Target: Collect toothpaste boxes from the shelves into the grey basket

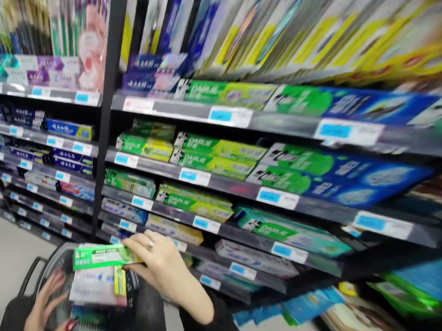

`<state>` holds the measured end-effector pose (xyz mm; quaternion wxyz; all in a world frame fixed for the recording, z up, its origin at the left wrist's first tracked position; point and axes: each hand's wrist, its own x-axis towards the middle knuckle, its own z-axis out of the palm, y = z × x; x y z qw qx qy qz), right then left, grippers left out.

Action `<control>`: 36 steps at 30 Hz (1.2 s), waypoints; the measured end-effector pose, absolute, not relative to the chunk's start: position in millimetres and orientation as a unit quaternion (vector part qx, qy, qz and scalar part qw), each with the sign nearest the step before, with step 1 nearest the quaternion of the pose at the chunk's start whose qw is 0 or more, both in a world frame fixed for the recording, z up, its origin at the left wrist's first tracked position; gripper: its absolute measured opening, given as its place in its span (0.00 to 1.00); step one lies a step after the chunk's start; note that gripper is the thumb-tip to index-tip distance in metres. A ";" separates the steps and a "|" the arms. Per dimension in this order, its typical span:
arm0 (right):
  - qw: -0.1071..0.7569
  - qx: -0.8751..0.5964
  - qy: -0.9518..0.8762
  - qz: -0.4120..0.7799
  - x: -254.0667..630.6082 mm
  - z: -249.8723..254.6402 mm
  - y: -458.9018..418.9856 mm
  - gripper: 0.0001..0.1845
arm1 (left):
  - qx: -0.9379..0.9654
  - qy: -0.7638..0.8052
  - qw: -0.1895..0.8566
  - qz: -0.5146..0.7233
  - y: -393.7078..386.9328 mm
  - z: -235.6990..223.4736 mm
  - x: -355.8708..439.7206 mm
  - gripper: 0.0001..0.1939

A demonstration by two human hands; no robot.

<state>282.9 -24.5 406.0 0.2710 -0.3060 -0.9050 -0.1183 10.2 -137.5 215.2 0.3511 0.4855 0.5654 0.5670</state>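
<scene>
My right hand (161, 260) grips one end of a green Darlie toothpaste box (102, 256), fingers above and thumb below. The box is level, above a dark shopping basket (39, 279) at the lower left. Inside the basket, a pale box with a yellow end (95, 285) lies just under the toothpaste box, and darker things beneath it are blurred. My left hand (44, 314) is over the basket's left side with its fingers spread and nothing in them. It is apart from the toothpaste box.
A dark shelf rack (186, 107) stands ahead with rows of toothpaste boxes (220, 155) and price tags. Packaged toothbrushes (272, 26) hang above. Blue and green packets (313, 300) sit low on the right. Grey floor (3, 251) shows at left.
</scene>
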 end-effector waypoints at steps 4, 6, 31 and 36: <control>0.257 -0.286 -0.923 -0.012 273.6 382.2 -55.6 0.16 | 0.587 0.487 0.374 0.528 -125.4 297.9 17.4 0.38; 0.257 -0.287 -0.922 0.023 274.5 374.1 -61.0 0.17 | 0.608 0.495 0.345 0.516 -120.9 310.7 18.5 0.26; 0.358 -0.434 -0.605 0.563 306.9 295.2 -75.2 0.17 | 0.386 0.601 0.485 0.504 -128.9 309.8 33.9 0.26; 0.345 -0.458 -0.525 0.629 300.9 284.0 -76.0 0.18 | 0.306 0.614 0.561 0.463 -128.3 304.8 40.6 0.28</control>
